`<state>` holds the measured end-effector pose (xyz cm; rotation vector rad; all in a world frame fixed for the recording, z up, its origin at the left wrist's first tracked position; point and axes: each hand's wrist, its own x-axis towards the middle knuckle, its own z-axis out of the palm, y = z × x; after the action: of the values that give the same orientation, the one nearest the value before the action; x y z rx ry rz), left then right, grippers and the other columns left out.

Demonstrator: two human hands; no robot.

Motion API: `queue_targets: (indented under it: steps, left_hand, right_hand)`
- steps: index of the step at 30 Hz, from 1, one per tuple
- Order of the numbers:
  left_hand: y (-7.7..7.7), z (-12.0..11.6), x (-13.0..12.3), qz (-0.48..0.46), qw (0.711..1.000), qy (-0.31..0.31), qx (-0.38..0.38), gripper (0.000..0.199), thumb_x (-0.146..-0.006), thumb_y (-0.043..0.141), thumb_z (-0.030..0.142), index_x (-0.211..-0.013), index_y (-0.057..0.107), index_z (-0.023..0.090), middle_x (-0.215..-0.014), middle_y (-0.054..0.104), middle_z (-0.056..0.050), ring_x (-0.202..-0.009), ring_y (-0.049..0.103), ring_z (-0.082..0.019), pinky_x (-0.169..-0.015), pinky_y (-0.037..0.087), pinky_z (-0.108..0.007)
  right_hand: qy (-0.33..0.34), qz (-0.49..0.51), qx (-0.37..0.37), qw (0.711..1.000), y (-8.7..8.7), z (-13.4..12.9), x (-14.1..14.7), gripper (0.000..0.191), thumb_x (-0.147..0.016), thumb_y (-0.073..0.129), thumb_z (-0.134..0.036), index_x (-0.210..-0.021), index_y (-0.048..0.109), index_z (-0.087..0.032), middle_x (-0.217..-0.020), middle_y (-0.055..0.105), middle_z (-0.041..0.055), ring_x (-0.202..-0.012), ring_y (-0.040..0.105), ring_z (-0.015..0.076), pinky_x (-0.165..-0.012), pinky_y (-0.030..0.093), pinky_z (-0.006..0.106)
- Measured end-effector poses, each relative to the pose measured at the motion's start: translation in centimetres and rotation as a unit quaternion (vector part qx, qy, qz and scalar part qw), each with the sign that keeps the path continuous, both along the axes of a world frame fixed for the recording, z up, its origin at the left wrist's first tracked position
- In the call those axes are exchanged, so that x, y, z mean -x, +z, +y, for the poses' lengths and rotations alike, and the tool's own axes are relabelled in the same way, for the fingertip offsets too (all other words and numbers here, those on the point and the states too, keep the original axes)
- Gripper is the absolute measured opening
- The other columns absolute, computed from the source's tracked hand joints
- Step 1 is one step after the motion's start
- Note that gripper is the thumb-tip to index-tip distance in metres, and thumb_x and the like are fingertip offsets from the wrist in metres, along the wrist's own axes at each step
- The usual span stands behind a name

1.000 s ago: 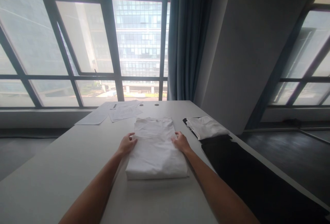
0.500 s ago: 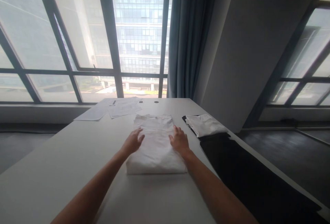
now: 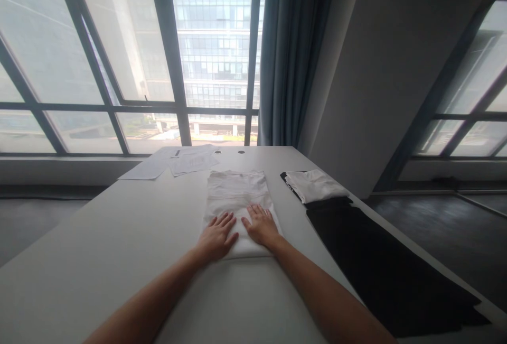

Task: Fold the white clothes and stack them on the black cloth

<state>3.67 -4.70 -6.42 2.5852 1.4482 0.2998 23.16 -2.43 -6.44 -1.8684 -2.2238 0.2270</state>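
A white garment, folded into a rectangle like a T-shirt (image 3: 237,188), lies on the white table (image 3: 130,238) in front of me. My left hand (image 3: 217,234) rests palm down on its near left part, fingers spread. Beside it, my right hand (image 3: 261,224) presses flat on the near right part with fingers apart. The two thumbs point toward each other with a small gap between them. Neither hand grips the cloth. Light wrinkles cross the fabric just beyond my fingers.
To the right, a black cloth (image 3: 388,270) is spread along the table edge. A folded white cloth (image 3: 317,184) lies at its far end. Printed paper sheets (image 3: 194,163) are at the far left, near two round holes in the tabletop. A blue-grey curtain (image 3: 283,69) hangs behind.
Both hands have moved inward and nearer to me, from the garment's side edges onto its near half, and now lie flat. The near end of the garment looks flatter.
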Motion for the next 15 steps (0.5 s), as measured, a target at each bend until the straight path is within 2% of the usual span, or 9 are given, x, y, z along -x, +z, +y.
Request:
queue_targets:
  steps: [5,10,12,15]
  left_hand:
    - [0.2,1.0,1.6,0.027,0.997,0.074,-0.001,0.068,-0.098,0.030,0.058,-0.153,0.035,0.019,-0.162,0.022,-0.007,-0.150,0.017,-0.023,-0.122,0.016,-0.046]
    - [0.2,1.8,2.8,0.041,0.989,0.142,0.009,0.068,-0.097,0.030,0.057,-0.154,0.031,0.020,-0.163,0.019,-0.006,-0.151,0.015,-0.024,-0.120,0.017,-0.052]
    - [0.4,1.8,2.7,0.045,0.984,0.175,0.007,0.067,-0.098,0.031,0.054,-0.154,0.031,0.017,-0.162,0.019,-0.009,-0.150,0.018,-0.025,-0.119,0.017,-0.054]
    - [0.9,0.8,1.6,0.036,0.979,0.200,-0.034,0.061,-0.100,0.030,0.046,-0.150,0.037,0.012,-0.161,0.024,-0.013,-0.150,0.019,-0.028,-0.119,0.017,-0.055]
  right_hand:
    - [-0.034,-0.007,0.030,0.999,0.0,0.5,-1.9,0.073,-0.097,0.027,-0.057,-0.156,0.026,-0.014,-0.162,0.018,0.0069,-0.150,0.012,0.0223,-0.120,0.006,0.046]
    - [-0.080,-0.016,0.038,0.996,-0.2,0.7,-3.4,0.075,-0.097,0.026,-0.057,-0.156,0.024,-0.011,-0.162,0.016,0.0088,-0.150,0.012,0.0215,-0.120,0.008,0.048]
    - [-0.090,-0.022,0.014,0.996,0.2,0.4,-3.4,0.073,-0.098,0.028,-0.055,-0.154,0.029,-0.009,-0.161,0.021,0.0119,-0.149,0.016,0.0233,-0.119,0.008,0.049]
    - [-0.065,-0.046,-0.085,0.993,1.3,-0.6,-2.5,0.065,-0.099,0.031,-0.044,-0.150,0.038,-0.004,-0.158,0.029,0.0162,-0.149,0.018,0.0251,-0.120,0.001,0.048]
